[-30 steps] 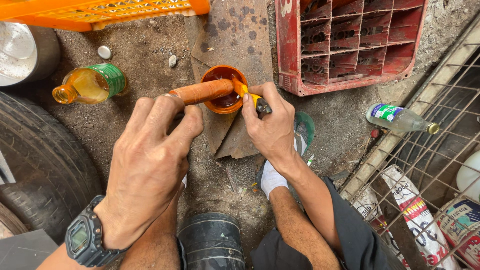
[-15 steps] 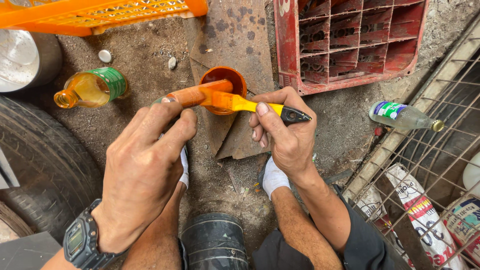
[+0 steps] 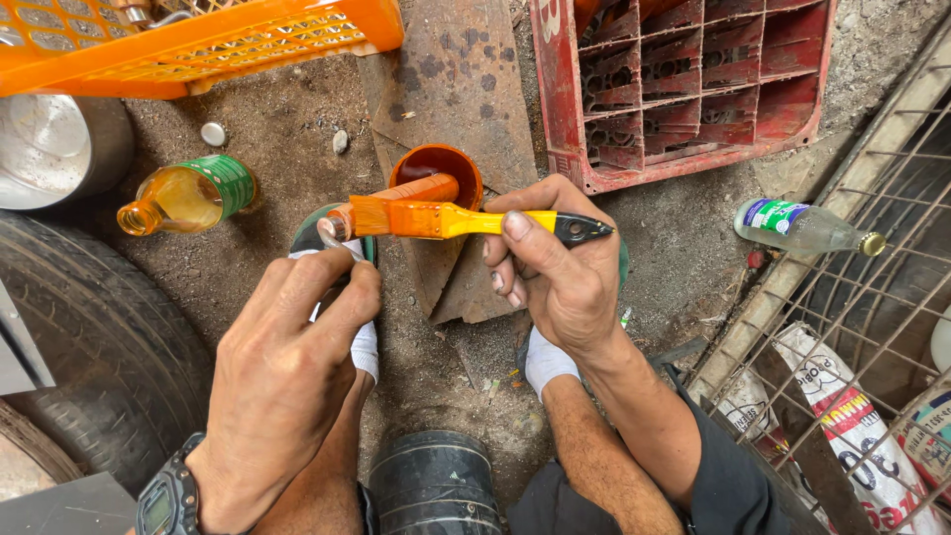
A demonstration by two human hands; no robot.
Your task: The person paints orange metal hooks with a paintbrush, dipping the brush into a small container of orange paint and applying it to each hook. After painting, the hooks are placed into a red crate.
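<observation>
**What the person wears**

2 bare hands and forearms show, with no sleeves. The left hand (image 3: 282, 372) has a dark digital watch (image 3: 163, 500) with a grey face strapped at the wrist. The right hand (image 3: 560, 272) wears nothing. Dark clothing (image 3: 728, 485) shows near the right elbow.

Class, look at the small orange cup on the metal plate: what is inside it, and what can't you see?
Inside the orange cup, orange-brown paint coats the walls. The painted rod and the brush cross in front, hiding the cup's bottom and how full it is.
</observation>
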